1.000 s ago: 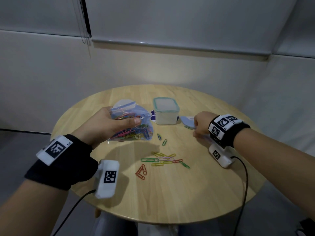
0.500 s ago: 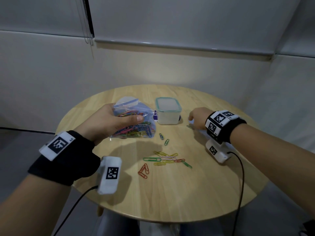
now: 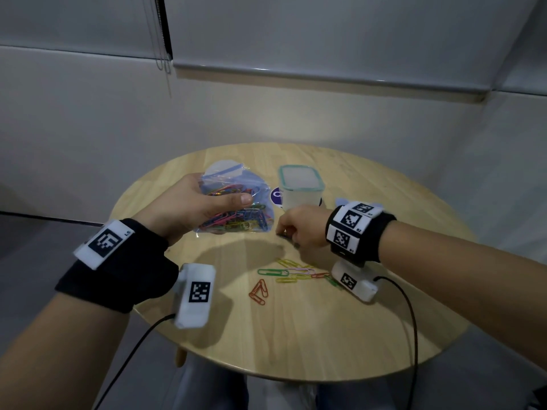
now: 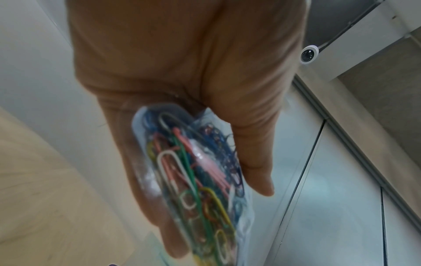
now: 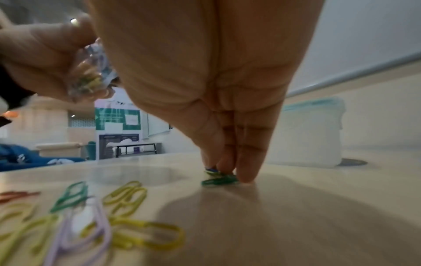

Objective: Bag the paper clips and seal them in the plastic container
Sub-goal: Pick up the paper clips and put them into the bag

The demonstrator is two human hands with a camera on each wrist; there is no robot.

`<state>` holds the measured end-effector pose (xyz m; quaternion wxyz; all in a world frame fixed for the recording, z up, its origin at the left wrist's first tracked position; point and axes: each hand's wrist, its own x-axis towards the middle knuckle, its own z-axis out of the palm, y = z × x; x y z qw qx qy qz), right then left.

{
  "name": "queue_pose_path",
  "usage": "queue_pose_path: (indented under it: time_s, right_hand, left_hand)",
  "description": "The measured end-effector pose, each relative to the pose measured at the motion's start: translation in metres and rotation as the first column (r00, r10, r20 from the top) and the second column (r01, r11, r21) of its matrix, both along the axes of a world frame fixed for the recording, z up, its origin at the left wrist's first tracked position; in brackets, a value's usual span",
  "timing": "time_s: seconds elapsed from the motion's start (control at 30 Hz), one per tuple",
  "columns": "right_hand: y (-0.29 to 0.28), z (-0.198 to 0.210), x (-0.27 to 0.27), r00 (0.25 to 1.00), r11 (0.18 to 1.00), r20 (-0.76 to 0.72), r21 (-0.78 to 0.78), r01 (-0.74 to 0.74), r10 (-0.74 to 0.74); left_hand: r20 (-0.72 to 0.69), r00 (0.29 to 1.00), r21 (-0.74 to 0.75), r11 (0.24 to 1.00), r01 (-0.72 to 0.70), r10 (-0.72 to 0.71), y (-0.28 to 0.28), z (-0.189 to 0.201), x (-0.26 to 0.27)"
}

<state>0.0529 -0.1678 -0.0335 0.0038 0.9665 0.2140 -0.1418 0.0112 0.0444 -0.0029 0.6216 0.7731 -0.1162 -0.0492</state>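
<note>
Paper clips (image 3: 296,273) in green, yellow, pink and orange lie loose on a round wooden desk (image 3: 310,335), scattered near its middle, with an orange pair (image 3: 260,292) at about 8 o'clock from the main cluster. The person's left hand (image 3: 189,207) grips a clear plastic bag (image 3: 236,202) stuffed with coloured clips, thumb laid across its front and fingers curled behind it, lifted just above the desk at roughly 10 o'clock from the loose clips. From the left wrist, the bag (image 4: 196,180) shows edge-on between thumb and fingers, its blue zip edge pointing away from the wrist.

The right hand (image 3: 302,229) reaches down to the desk at 12 o'clock from the cluster, fingers bunched together and pointing down. The right wrist view shows the fingertips (image 5: 246,172) pinching small clips, one green (image 5: 219,180) lying flat on the wood, one bluish (image 5: 210,170) caught just above it; the nearer yellow, lilac and green clips (image 5: 102,225) are blurred in the foreground.

A translucent plastic container (image 3: 301,187) with a teal-rimmed lid on top stands upright on the desk, just beyond the right hand at 1 o'clock from the bag, apart from both hands. A dark blue round sticker (image 3: 276,196) shows on the desk at the container's left foot. A pale blue item (image 3: 340,201) peeks out behind the right wristband; what it is cannot be told.
</note>
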Motion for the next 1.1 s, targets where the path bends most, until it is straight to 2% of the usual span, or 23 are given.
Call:
queue_pose_path:
  time_s: [0.17, 0.33, 0.4, 0.5, 0.67, 0.97, 1.03, 1.1]
  right_hand:
    - [-0.014, 0.0, -0.023, 0.995, 0.994, 0.004, 0.058, -0.098, 0.098]
    - [-0.035, -0.001, -0.048, 0.985, 0.982, -0.027, 0.08, -0.169, 0.172]
    - [-0.044, 0.004, -0.055, 0.988, 0.987, -0.078, 0.096, -0.129, 0.137]
    - [-0.053, 0.007, -0.059, 0.99, 0.997, -0.121, 0.038, -0.066, 0.07]
    - [-0.046, 0.004, -0.054, 0.998, 0.997, -0.055, 0.082, -0.007, 0.012]
    - [-0.023, -0.002, -0.043, 1.0, 0.999, 0.018, 0.022, -0.025, 0.025]
    - [-0.027, 0.003, -0.039, 1.0, 0.997, 0.0, 0.073, 0.018, -0.018]
    - [-0.035, 0.022, -0.034, 0.993, 0.964, -0.009, 0.237, 0.118, -0.12]
  left_hand:
    - [0.005, 1.0, 0.003, 1.0, 0.005, -0.005, 0.007, -0.004, 0.0]
    - [-0.018, 0.996, 0.001, 0.996, 0.085, -0.085, 0.006, -0.011, -0.002]
    - [-0.035, 0.992, -0.001, 0.993, 0.119, -0.119, 0.005, -0.013, -0.003]
    - [-0.065, 0.987, -0.004, 0.989, 0.146, -0.145, 0.003, -0.015, -0.004]
    - [-0.075, 0.987, 0.023, 0.989, 0.143, -0.141, -0.002, -0.015, -0.005]
    - [-0.09, 0.991, -0.012, 0.995, 0.099, -0.1, -0.012, -0.017, -0.003]
    - [-0.102, 0.989, -0.023, 0.994, 0.106, -0.108, -0.015, -0.018, -0.002]
    - [-0.105, 0.985, 0.005, 0.99, 0.138, -0.137, -0.018, -0.016, -0.004]
